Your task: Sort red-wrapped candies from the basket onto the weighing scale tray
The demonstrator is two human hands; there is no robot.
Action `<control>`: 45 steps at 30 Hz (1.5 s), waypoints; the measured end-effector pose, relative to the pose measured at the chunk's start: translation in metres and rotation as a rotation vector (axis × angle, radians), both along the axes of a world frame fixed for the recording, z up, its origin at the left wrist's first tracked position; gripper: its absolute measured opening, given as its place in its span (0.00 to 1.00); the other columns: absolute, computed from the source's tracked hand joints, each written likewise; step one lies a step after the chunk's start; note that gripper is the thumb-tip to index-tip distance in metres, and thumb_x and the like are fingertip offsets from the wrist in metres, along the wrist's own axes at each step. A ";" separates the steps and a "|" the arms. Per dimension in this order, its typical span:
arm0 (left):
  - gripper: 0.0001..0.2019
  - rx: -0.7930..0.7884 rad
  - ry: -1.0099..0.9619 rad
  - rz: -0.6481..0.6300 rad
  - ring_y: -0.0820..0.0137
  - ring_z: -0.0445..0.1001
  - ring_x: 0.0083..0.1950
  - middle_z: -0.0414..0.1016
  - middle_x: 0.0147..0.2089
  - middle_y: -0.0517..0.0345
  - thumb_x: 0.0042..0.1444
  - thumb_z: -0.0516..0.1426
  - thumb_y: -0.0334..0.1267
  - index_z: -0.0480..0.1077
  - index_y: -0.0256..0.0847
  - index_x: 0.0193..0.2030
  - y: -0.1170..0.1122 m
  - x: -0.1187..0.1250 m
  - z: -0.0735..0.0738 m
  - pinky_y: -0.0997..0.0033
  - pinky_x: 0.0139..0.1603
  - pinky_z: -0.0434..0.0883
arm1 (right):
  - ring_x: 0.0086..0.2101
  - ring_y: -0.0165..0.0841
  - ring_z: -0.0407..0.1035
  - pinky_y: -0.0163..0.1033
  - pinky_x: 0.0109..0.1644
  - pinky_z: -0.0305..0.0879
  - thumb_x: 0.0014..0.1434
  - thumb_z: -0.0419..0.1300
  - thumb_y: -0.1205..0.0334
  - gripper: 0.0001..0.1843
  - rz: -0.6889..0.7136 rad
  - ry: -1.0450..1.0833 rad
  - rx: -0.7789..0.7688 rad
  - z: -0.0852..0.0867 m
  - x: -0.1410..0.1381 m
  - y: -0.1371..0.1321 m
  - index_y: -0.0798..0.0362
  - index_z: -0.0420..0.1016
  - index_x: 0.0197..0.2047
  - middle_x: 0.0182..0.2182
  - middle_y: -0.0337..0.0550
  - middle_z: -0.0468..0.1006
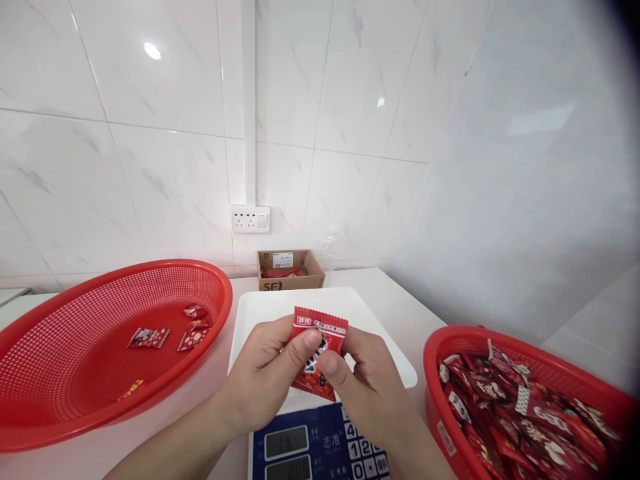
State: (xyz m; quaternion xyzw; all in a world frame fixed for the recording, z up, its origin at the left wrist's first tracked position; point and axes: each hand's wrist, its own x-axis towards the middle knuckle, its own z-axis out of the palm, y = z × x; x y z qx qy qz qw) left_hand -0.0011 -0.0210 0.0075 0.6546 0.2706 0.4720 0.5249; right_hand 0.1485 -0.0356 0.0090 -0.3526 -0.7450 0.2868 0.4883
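A red foil snack packet (320,347) with white print is pinched between my left hand (260,377) and my right hand (367,387), held just above the white weighing platform of a digital scale (295,317). The thumbs press on its front and cover part of the print. Below my hands is the scale's blue control panel (320,448), with two lit displays and a number keypad. Whether the packet is sealed or torn cannot be seen.
A shallow red mesh basket (115,283) holding a few packets stands left of the scale. A red basket (500,350) heaped with packets stands right. Behind is a cardboard box (291,270) holding red items, below a wall socket (250,219).
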 end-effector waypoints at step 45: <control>0.17 0.000 -0.003 -0.092 0.67 0.72 0.43 0.77 0.44 0.54 0.65 0.50 0.48 0.74 0.40 0.47 0.001 0.005 0.001 0.70 0.46 0.69 | 0.20 0.25 0.55 0.32 0.25 0.53 0.65 0.49 0.63 0.18 -0.105 -0.039 0.213 0.000 0.001 0.003 0.52 0.56 0.22 0.18 0.32 0.59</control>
